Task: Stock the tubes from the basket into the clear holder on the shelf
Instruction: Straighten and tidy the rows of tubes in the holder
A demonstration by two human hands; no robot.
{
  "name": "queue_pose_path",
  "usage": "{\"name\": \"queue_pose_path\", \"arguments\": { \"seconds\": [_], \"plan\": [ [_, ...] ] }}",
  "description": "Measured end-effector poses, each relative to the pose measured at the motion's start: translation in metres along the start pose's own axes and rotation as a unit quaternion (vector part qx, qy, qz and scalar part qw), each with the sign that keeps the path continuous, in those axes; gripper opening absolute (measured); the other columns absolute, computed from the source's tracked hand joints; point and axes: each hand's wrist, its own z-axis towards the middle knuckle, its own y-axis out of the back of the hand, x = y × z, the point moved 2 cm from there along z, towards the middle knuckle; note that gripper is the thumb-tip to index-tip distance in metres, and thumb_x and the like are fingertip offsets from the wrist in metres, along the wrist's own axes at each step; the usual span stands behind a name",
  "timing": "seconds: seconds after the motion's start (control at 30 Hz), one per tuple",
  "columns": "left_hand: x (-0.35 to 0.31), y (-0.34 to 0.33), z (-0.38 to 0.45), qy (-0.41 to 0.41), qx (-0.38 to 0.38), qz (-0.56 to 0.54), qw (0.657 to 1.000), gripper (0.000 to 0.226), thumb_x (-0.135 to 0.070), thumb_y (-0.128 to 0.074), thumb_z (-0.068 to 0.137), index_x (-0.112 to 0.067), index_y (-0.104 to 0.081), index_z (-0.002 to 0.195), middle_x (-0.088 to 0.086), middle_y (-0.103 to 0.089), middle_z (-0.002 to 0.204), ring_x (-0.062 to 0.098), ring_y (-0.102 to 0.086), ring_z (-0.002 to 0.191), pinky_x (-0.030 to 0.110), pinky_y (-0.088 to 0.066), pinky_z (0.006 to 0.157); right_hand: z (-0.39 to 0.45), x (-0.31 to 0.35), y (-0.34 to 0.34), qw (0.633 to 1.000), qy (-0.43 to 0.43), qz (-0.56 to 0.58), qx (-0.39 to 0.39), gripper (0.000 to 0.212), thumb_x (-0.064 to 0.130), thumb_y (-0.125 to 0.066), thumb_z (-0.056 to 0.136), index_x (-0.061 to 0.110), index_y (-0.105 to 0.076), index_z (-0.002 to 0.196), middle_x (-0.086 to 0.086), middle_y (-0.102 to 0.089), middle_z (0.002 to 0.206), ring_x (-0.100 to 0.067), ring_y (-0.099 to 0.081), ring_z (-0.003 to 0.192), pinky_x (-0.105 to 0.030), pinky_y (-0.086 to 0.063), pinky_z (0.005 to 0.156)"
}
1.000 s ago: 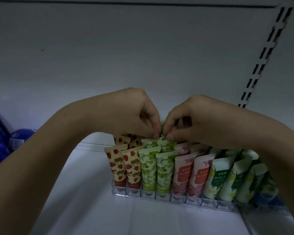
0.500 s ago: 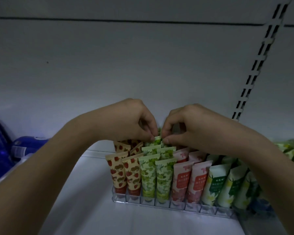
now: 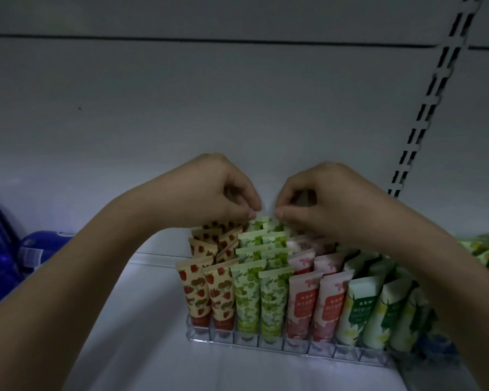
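A clear holder (image 3: 268,342) stands on the white shelf (image 3: 141,348), filled with rows of upright tubes: strawberry-print tubes (image 3: 198,292) at the left, then green grape-print tubes (image 3: 249,294), pink tubes (image 3: 304,303) and white-green tubes (image 3: 359,309). Both hands reach over the back rows. My left hand (image 3: 218,193) and my right hand (image 3: 325,198) each pinch the top edge of the rearmost green tube (image 3: 263,222) between thumb and curled fingers. That tube sits low among the others. The basket is out of view.
Blue packages (image 3: 3,263) lie on the shelf at the far left. More green-yellow tubes (image 3: 480,249) show blurred at the right edge behind my right forearm. A slotted shelf upright (image 3: 435,88) runs up the back wall at the right.
Both hands have sunk lower with the green tube, which now sits deeper in the back row. The fingertips have spread slightly apart along its top edge.
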Motion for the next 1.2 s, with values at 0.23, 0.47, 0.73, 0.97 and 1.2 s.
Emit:
{"name": "queue_pose_path", "arguments": {
  "seconds": [0.23, 0.47, 0.73, 0.97, 1.2],
  "plan": [
    [0.0, -0.01, 0.004, 0.009, -0.031, 0.091, 0.995, 0.014, -0.027, -0.074, 0.081, -0.029, -0.076, 0.095, -0.024, -0.07, 0.083, -0.014, -0.061, 0.075, 0.0, -0.041, 0.066, 0.0, 0.001, -0.008, 0.999, -0.007, -0.045, -0.003, 0.005, 0.031, -0.069, 0.087, 0.031, -0.073, 0.085, 0.019, -0.069, 0.082, 0.006, -0.06, 0.072, -0.008, -0.039, 0.062],
    [-0.003, -0.023, 0.007, 0.028, -0.049, 0.198, 0.979, 0.012, -0.034, -0.067, 0.085, -0.031, -0.074, 0.093, -0.013, -0.071, 0.094, 0.008, -0.064, 0.084, 0.031, -0.053, 0.078, 0.001, 0.003, -0.017, 0.996, -0.023, -0.084, -0.007, 0.007, 0.032, -0.068, 0.086, 0.029, -0.073, 0.084, 0.014, -0.07, 0.083, -0.007, -0.064, 0.077, -0.034, -0.055, 0.075],
    [-0.005, -0.026, 0.004, 0.009, -0.078, 0.226, 0.971, 0.006, -0.036, -0.066, 0.083, -0.036, -0.072, 0.084, -0.018, -0.066, 0.077, 0.004, -0.06, 0.072, 0.018, -0.04, 0.054, 0.0, 0.004, -0.019, 0.995, -0.041, -0.082, -0.031, 0.006, 0.031, -0.07, 0.084, 0.029, -0.071, 0.078, 0.013, -0.067, 0.078, -0.01, -0.063, 0.074, -0.032, -0.053, 0.069],
    [0.011, -0.014, 0.004, 0.05, 0.003, 0.095, 0.994, 0.014, -0.033, -0.079, 0.075, -0.039, -0.071, 0.085, -0.025, -0.068, 0.073, -0.013, -0.062, 0.069, 0.028, -0.057, 0.07, 0.001, 0.008, -0.023, 0.998, -0.009, -0.068, 0.009, 0.016, 0.038, -0.062, 0.091, 0.035, -0.072, 0.103, 0.014, -0.072, 0.098, -0.01, -0.064, 0.086, -0.035, -0.054, 0.078],
    [0.01, -0.013, 0.004, 0.043, 0.024, 0.06, 0.997, 0.021, -0.016, -0.071, 0.081, -0.036, -0.069, 0.081, -0.022, -0.071, 0.076, -0.01, -0.064, 0.071, 0.029, -0.057, 0.074, 0.001, 0.006, -0.024, 0.998, -0.024, -0.058, 0.01, 0.008, 0.034, -0.064, 0.09, 0.036, -0.071, 0.094, 0.016, -0.07, 0.091, -0.008, -0.064, 0.081, -0.034, -0.054, 0.076]
  ]
}}
